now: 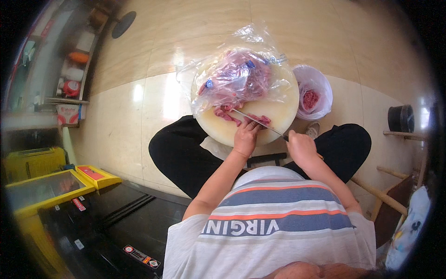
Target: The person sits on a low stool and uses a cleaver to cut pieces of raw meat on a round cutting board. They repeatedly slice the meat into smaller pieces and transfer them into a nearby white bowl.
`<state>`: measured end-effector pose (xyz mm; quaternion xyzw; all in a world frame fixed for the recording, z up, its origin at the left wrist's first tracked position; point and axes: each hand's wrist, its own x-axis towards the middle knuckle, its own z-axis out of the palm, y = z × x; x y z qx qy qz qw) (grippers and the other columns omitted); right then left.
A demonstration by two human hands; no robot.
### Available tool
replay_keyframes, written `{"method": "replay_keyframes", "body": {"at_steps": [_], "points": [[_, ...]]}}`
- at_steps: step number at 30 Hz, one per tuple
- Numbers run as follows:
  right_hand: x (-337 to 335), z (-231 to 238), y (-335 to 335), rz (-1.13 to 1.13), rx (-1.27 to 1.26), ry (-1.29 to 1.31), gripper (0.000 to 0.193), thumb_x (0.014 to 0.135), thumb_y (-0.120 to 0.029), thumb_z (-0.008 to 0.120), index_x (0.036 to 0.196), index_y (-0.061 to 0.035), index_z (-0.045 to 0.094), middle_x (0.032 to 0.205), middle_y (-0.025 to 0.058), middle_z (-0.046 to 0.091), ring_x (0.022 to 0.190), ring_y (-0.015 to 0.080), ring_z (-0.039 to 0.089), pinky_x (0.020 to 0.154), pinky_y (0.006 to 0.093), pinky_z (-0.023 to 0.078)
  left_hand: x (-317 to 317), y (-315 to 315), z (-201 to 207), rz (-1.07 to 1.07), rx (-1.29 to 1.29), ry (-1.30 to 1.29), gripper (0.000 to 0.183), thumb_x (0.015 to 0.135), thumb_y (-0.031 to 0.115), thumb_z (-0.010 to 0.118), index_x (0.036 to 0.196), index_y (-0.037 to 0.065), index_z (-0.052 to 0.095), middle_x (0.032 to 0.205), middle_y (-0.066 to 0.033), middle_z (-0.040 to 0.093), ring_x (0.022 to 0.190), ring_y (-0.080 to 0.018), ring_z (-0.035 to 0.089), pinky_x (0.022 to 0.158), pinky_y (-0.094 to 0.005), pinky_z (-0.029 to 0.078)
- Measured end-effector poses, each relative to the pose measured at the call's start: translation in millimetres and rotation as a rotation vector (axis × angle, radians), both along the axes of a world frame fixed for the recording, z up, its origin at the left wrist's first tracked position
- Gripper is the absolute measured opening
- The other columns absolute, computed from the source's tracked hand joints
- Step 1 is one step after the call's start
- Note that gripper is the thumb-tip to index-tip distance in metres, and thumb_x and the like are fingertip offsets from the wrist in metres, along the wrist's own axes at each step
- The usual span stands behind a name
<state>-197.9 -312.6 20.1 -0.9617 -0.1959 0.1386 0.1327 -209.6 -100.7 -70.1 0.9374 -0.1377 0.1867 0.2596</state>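
Note:
In front of me a round white cutting board bears raw red meat. My right hand grips a knife by its dark handle, and the thin blade slants up and left across the board. Just below the blade, the fingers of my left hand press on a strip of meat at the board's near side. Another loose piece of meat lies left of the blade. Behind it sits a large pile of meat, partly covered by a crumpled clear plastic bag.
Right of the board stands a white lined bucket with cut meat inside. A yellow and black machine is at my left. Shelves stand at the far left. A wooden chair and a black container are at right.

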Motion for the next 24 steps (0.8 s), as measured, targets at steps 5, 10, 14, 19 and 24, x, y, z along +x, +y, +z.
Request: {"method": "replay_keyframes", "body": {"at_steps": [5, 10, 14, 19, 24], "points": [[-3, 16, -28, -0.073, -0.061, 0.040, 0.024, 0.083, -0.023, 0.065, 0.080, -0.0005, 0.057, 0.069, 0.0209, 0.064, 0.068, 0.0380, 0.065, 0.062, 0.0473, 0.051, -7, 6, 7, 0.017, -0.115, -0.029, 0.026, 0.070, 0.003, 0.062, 0.094, 0.006, 0.069, 0.100, -0.0080, 0.065, 0.095, -0.0260, 0.060, 0.083, -0.0355, 0.050], [-3, 38, -18, -0.062, -0.030, 0.007, 0.023, 0.083, -0.023, 0.064, 0.077, -0.0020, 0.057, 0.068, 0.0200, 0.063, 0.067, 0.0379, 0.064, 0.062, 0.0471, 0.051, -9, 18, -7, 0.077, -0.073, -0.029, 0.026, 0.069, 0.002, 0.062, 0.094, 0.003, 0.068, 0.099, -0.0097, 0.065, 0.093, -0.0261, 0.060, 0.080, -0.0345, 0.051], [-6, 40, -9, -0.025, -0.004, -0.004, 0.020, 0.083, -0.020, 0.063, 0.076, -0.0024, 0.057, 0.068, 0.0200, 0.063, 0.067, 0.0378, 0.064, 0.061, 0.0473, 0.051, -5, 13, -5, 0.039, -0.045, -0.083, 0.026, 0.070, 0.002, 0.061, 0.095, 0.002, 0.068, 0.100, -0.0100, 0.065, 0.094, -0.0260, 0.061, 0.081, -0.0344, 0.051], [-5, 35, -5, -0.007, -0.031, 0.039, 0.016, 0.082, -0.015, 0.060, 0.075, -0.0010, 0.055, 0.066, 0.0207, 0.062, 0.065, 0.0383, 0.064, 0.059, 0.0478, 0.051, -4, 11, -12, 0.019, -0.051, -0.028, 0.024, 0.072, 0.003, 0.059, 0.094, 0.003, 0.068, 0.101, -0.0100, 0.065, 0.098, -0.0263, 0.059, 0.084, -0.0355, 0.049], [9, 21, 12, 0.087, -0.028, 0.027, 0.012, 0.082, -0.008, 0.053, 0.076, 0.0025, 0.054, 0.064, 0.0221, 0.061, 0.064, 0.0385, 0.064, 0.058, 0.0475, 0.051, -2, 5, -10, 0.021, -0.056, 0.008, 0.023, 0.073, 0.004, 0.059, 0.094, 0.004, 0.068, 0.101, -0.0088, 0.065, 0.098, -0.0275, 0.059, 0.084, -0.0364, 0.049]]}}
